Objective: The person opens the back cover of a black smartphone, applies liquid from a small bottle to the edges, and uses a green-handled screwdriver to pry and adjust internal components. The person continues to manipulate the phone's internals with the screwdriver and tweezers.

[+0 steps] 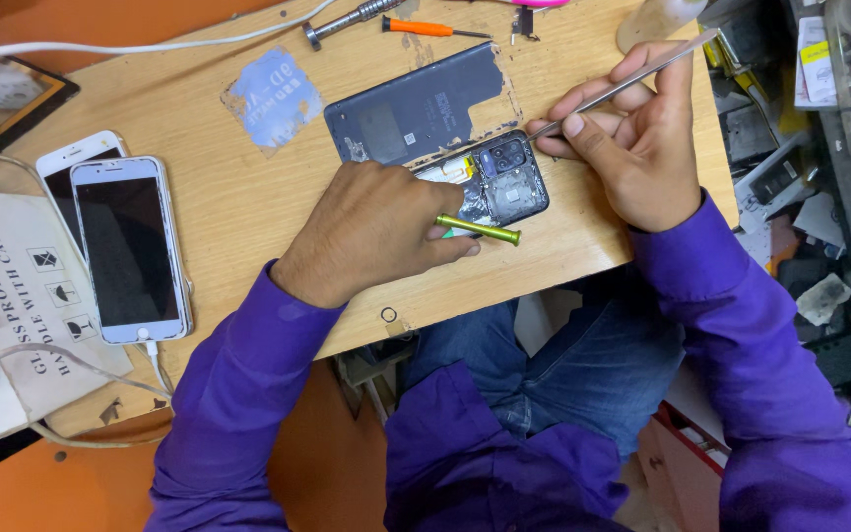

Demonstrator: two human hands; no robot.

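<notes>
left hand (371, 232) pressed down flat over an opened phone (499, 187), fingers curled, pinching a green screwdriver (480, 230) that lies across the fingertips and points toward the near edge of the worktop (238, 207). right hand (632, 148) closed around thin metal tweezers (622, 87), thumb and forefinger squeezing the shaft, tip touching the top corner of the phone beside its camera block. phone lying back-up and uncovered near the middle of the near edge, half hidden under the left hand. just behind it, touching, a dark back cover (416, 103) lying flat. farther toward the far edge, an orange-handled screwdriver (425, 28) and a grey metal screwdriver (352, 18). left of the cover, a scuffed blue sticker (273, 96) stuck on the wood. toward the left edge, two white phones (130, 246) side by side, screens dark, the nearer one overlapping the other and plugged into a white cable (155, 360). purple sleeves on both arms, blue jeans below the near edge.
</notes>
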